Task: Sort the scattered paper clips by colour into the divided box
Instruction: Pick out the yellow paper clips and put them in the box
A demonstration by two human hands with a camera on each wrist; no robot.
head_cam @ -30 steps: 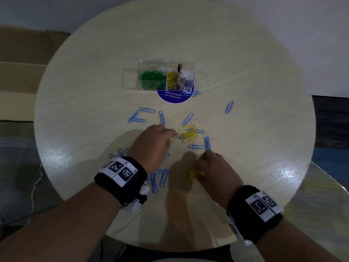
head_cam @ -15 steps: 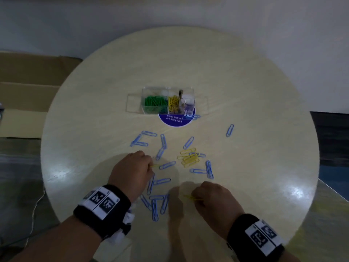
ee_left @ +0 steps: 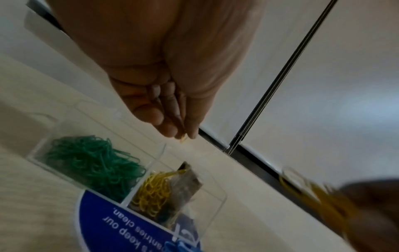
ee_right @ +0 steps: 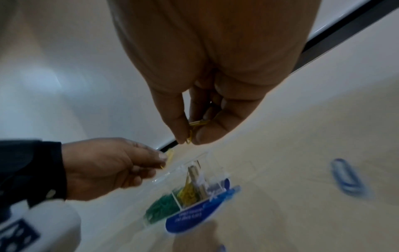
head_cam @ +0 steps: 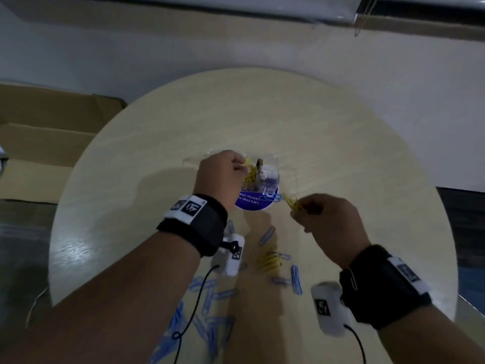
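While both my hands are up by the divided box [head_cam: 273,164], each one's pinching yellow clips.
My left hand [head_cam: 220,177] nips a yellow clip [ee_right: 170,156] right over the box, and my right hand [head_cam: 330,222] pinches a little bunch of yellow clips [head_cam: 291,202] just beside it. Green clips [ee_left: 90,162] fill one compartment, yellow pile [ee_left: 151,192] the next. Blue clips [head_cam: 296,279] and a loose yellow cluster [head_cam: 267,261] lie scattered on the round table [head_cam: 367,158] nearer me.
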